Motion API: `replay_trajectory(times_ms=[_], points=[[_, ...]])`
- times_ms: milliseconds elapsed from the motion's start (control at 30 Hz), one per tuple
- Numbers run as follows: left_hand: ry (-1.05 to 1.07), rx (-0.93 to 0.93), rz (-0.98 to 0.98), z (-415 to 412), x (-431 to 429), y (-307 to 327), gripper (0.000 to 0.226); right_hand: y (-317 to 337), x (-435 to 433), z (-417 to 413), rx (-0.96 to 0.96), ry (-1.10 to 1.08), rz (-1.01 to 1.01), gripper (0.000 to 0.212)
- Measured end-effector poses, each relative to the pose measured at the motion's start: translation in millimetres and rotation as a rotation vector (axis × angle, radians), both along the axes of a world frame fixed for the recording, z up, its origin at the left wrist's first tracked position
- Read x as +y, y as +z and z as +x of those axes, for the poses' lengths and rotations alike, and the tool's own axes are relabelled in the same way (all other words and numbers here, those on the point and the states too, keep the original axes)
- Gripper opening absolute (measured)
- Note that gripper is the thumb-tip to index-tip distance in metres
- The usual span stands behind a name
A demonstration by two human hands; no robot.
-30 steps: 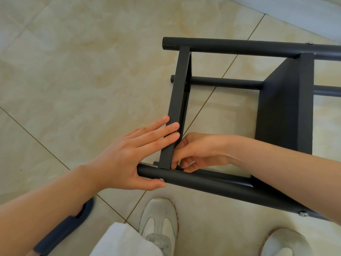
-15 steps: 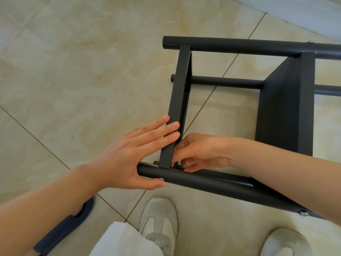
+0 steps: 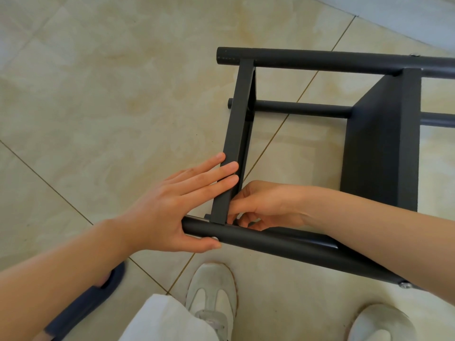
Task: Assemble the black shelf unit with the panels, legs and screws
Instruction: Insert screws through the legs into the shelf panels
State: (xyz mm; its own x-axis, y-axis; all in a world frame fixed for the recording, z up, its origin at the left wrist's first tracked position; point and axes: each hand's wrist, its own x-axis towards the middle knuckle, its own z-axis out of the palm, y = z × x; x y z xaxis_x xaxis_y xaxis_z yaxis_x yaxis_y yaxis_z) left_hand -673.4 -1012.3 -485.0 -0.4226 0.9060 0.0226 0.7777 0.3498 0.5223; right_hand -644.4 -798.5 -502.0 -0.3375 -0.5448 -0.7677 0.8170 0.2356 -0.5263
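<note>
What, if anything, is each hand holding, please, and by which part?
Left hand braces the end panel low down, thumb on the near leg; right hand curls at their joint, hold hidden.

Bay between end panel [image 3: 236, 134] and middle panel [image 3: 384, 143]: open from above, bounded by far leg [image 3: 344, 61] and near leg [image 3: 283, 243]. A lower leg [image 3: 302, 109] crosses beneath. Right hand [image 3: 266, 205] blocks the near-left corner, fingers curled. Left hand [image 3: 170, 210] lies flat against the end panel's outer side. Bare floor [image 3: 98, 94] lies leftward.

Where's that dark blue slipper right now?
Head view, bottom left: the dark blue slipper lies on the tiled floor, partly under the left forearm, left of the nearer white shoe.
</note>
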Motion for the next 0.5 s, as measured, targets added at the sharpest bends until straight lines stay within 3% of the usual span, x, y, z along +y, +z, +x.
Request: replay_trajectory(times_ms=[167,367,500], points=[[-0.002,-0.010,0.003,0.0,-0.4,0.0,0.084,-0.4,6.2,-1.3,-0.105,-0.052,-0.111,0.011],[0.004,-0.006,0.004,-0.4,0.3,0.2,0.083,-1.6,2.4,-1.5,-0.023,-0.018,-0.016,0.010],[0.008,-0.013,0.007,0.1,-0.5,0.2,0.083,-0.6,3.9,-1.7,-0.067,-0.013,-0.046,0.014]])
